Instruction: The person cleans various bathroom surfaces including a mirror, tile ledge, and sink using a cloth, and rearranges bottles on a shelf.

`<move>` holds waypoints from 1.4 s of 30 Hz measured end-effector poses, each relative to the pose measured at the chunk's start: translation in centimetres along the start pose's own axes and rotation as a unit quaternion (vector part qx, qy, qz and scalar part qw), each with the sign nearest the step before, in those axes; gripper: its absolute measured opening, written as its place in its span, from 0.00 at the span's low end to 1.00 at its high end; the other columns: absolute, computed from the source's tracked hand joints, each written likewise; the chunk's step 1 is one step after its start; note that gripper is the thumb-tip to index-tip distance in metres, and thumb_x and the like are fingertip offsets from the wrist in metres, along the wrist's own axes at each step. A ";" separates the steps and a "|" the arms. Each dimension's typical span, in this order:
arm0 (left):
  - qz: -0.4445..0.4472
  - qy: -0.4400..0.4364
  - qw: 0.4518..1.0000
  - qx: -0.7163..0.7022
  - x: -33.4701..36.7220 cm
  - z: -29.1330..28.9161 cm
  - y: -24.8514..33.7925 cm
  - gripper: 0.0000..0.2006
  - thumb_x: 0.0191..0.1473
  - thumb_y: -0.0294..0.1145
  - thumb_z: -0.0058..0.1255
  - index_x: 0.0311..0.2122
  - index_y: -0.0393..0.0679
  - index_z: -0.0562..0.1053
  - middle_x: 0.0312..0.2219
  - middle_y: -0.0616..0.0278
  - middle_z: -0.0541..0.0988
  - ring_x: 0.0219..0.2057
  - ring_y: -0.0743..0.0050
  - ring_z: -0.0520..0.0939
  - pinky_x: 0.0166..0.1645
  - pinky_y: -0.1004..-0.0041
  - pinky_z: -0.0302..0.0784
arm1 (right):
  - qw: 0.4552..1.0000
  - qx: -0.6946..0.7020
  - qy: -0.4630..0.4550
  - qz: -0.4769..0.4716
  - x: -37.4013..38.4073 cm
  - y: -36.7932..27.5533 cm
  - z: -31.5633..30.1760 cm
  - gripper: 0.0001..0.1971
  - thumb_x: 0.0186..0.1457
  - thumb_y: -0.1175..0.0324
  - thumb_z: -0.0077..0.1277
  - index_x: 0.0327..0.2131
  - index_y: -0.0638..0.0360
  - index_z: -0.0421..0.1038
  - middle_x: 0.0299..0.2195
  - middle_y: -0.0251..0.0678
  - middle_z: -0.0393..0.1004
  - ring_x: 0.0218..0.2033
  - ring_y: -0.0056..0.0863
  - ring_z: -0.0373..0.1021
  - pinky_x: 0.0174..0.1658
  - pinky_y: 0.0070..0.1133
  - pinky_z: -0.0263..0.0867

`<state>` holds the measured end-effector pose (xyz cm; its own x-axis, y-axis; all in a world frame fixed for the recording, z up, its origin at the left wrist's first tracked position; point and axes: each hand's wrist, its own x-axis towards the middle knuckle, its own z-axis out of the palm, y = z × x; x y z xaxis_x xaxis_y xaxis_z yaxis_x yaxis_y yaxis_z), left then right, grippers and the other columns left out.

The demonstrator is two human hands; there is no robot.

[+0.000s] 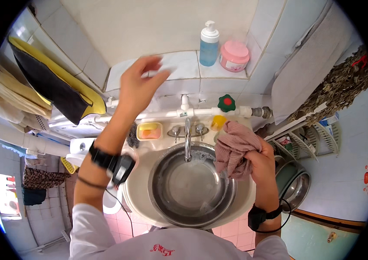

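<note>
My right hand grips a bunched dusty-pink cloth over the right rim of a round metal basin. Soapy-looking water lies in the basin, with suds near its edge. Raised in front of the white tiled ledge, my left hand is open, thumb apart from slightly blurred fingers, holding nothing. A chrome faucet arches over the basin's far side. On the ledge stand a pump bottle of blue liquid and a pink lidded jar, both to the right of my left hand.
The basin sits in a cream sink. Behind it are a yellow soap dish, a yellow cup, white pipes and a green valve knob. A grey towel hangs right, above wall racks; yellow-and-black cloth hangs left.
</note>
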<state>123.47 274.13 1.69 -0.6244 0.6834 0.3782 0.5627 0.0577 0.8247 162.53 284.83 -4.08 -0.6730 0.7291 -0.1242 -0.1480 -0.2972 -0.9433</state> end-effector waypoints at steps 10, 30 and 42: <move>-0.176 0.024 0.983 -0.049 -22.3 -13.5 -7.3 0.14 0.68 0.25 0.74 0.55 0.33 0.87 0.52 0.55 0.91 0.53 0.69 0.92 0.59 0.67 0.91 | 0.956 -0.276 0.014 -0.103 10.0 -4.2 14.8 0.24 0.64 0.79 0.53 0.62 0.65 0.84 0.46 0.40 0.90 0.47 0.25 0.84 0.52 0.27 0.77; -0.259 0.048 0.955 -0.137 -36.4 -44.3 -18.9 0.12 0.68 0.20 0.73 0.54 0.38 0.88 0.47 0.62 0.91 0.44 0.80 0.90 0.51 0.76 0.87 | 0.937 -0.294 -0.143 -0.125 16.9 6.3 54.9 0.22 0.67 0.77 0.55 0.62 0.68 0.85 0.53 0.42 0.91 0.54 0.34 0.87 0.61 0.31 0.81; -0.298 0.027 0.953 -0.045 -45.4 -48.4 -35.9 0.36 0.64 0.27 0.80 0.74 0.36 0.76 0.61 0.51 0.86 0.52 0.67 0.90 0.54 0.66 0.92 | 0.980 0.065 0.031 0.187 -16.6 27.1 48.0 0.32 0.58 0.80 0.47 0.67 0.71 0.80 0.60 0.46 0.88 0.59 0.40 0.86 0.68 0.36 0.81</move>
<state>105.41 205.83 -24.76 -0.8472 0.5096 -0.1499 0.0518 0.3601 0.9315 134.87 235.06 -12.78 -0.6534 0.5885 -0.4762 0.0074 -0.6240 -0.7814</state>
